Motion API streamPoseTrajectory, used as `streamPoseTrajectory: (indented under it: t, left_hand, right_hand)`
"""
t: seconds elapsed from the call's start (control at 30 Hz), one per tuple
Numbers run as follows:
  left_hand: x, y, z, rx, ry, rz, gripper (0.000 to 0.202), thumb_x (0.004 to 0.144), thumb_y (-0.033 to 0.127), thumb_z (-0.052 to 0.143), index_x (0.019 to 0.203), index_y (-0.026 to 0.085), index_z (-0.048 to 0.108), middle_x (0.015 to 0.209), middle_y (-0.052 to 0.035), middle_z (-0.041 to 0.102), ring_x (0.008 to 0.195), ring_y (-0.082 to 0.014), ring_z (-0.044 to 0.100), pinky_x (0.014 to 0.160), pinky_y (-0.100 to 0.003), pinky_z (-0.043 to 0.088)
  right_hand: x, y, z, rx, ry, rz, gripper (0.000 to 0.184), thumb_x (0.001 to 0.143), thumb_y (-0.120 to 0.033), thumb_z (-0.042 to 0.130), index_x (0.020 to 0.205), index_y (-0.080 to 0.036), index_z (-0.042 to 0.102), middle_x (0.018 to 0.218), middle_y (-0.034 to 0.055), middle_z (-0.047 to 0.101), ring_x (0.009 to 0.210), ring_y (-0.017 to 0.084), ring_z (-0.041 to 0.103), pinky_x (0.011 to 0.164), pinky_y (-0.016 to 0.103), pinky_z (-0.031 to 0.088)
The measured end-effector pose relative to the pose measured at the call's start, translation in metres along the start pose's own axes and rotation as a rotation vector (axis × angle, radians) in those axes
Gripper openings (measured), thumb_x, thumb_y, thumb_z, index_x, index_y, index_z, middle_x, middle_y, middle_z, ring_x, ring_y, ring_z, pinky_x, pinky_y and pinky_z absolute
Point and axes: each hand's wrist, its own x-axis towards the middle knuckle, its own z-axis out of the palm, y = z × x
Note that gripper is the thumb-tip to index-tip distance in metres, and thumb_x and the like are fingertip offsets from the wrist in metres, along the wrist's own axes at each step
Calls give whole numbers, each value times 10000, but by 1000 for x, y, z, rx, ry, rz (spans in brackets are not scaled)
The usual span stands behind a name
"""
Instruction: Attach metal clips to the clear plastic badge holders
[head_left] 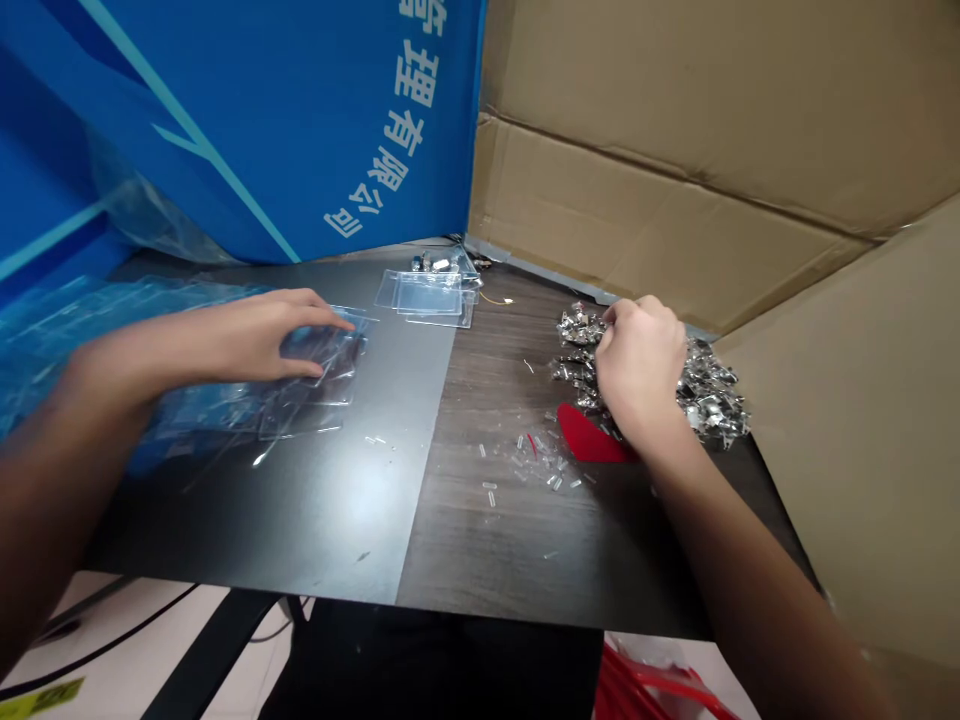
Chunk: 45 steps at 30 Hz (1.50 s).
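My left hand (262, 335) lies over a spread of clear plastic bags (315, 400) at the left of the table, thumb and fingers apart. Over on the right, my right hand (641, 365) reaches into a pile of small shiny metal parts (712, 390). Its fingers are curled down at the pile's far side, and their tips are hidden behind the hand. A red flat piece (589, 437) lies just in front of the pile, partly covered by my right wrist. Small clear plastic bits (551, 470) are scattered beside it.
Clear plastic sleeves (431, 295) are stacked at the back middle, with small metal parts (442, 263) behind them. A blue printed panel (300, 120) stands behind on the left. Cardboard walls (637, 190) close off the back and right. The table's front edge (487, 612) is near my body.
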Motion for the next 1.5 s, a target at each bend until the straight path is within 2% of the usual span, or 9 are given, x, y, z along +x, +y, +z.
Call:
streamPoseTrajectory:
  t: [0.13,0.27,0.47,0.77,1.0,1.13,1.2,1.37,1.5]
  left_hand:
    - [-2,9,-3,23,5,0,901,927,873,628,1507,187,693,1471,-149,639,1246,-345,627,1119,-487,498]
    - [-10,12,-11,26,33,5,767,975,762,657,1521,225,685,1519,-125,621,1361,-346,575,1176,-466,461]
    - [-22,9,-22,-16,-44,-79,745,804,502,890,1488,275,703,1500,-94,664,1304,-319,633,1126,-402,485]
    - [-17,20,-27,45,80,-111,584,804,505,743,1351,310,801,1256,-152,743,1187,-412,675,991,-513,545]
    - [-18,49,-43,-446,150,-163,403,848,566,731,1044,225,820,1091,-133,822,981,-329,765,867,-442,614]
    - [-11,83,-23,-901,302,-100,304,836,450,834,929,206,678,888,-79,765,829,-249,764,849,-432,647]
    - [-4,103,-6,-1144,284,-51,340,816,396,868,895,213,592,911,-63,746,799,-235,772,795,-431,660]
    - [14,147,37,-1536,293,39,468,788,265,901,854,226,440,938,0,671,892,-187,775,878,-414,696]
    - [23,166,62,-1576,390,142,441,797,243,906,915,231,481,905,14,655,918,-164,735,914,-356,651]
  right_hand:
    - [3,-1,-7,48,34,68,373,958,-83,437,1028,-177,792,1053,217,648,963,365,595,880,574,501]
    - [6,-6,-12,56,115,119,387,968,-58,430,1144,-156,761,1166,239,599,1044,378,592,919,570,488]
    - [6,-17,-20,139,193,109,443,1005,-68,414,1351,-164,673,1240,224,549,1068,341,630,929,501,533]
    - [-1,-36,-34,243,133,14,561,1032,-67,389,1511,-175,660,1296,238,674,1256,398,651,1049,579,532]
    - [-14,-60,-36,433,168,12,491,1076,-114,368,1414,-228,705,1111,130,773,1038,296,710,995,499,549]
    - [-36,-77,-31,761,-9,60,427,1101,-185,386,1401,-259,680,1062,98,725,767,221,641,713,391,549]
    - [-49,-85,-28,901,-155,49,365,1092,-185,410,1312,-252,694,981,68,707,702,193,598,636,341,508]
    - [-73,-105,-25,1180,-475,77,247,1069,-222,508,1210,-244,709,887,9,679,635,147,549,555,271,439]
    - [-74,-113,-29,1159,-373,99,104,1027,-282,658,1052,-225,741,833,1,661,688,159,592,617,298,485]
